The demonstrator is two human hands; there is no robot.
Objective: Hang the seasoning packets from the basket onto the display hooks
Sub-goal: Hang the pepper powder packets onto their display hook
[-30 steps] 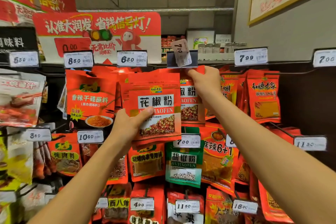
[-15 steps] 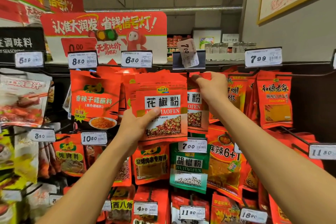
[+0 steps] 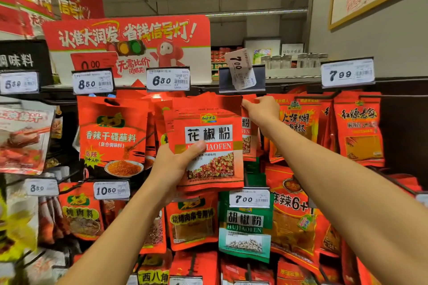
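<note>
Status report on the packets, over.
Left hand holds red packet stack. Right hand pinches a packet top under the crooked price tag. Hook hidden behind packets.

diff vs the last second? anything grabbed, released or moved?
Little changed. The right hand shifted slightly along the top edge of the hanging red pepper-powder packets, its fingers still pinching there under the tilted white price tag. Nothing was taken hold of or let go. The left hand still grips the stack of red huajiao powder packets, thumb across the front. The rest of the apparent shift is camera motion.
</note>
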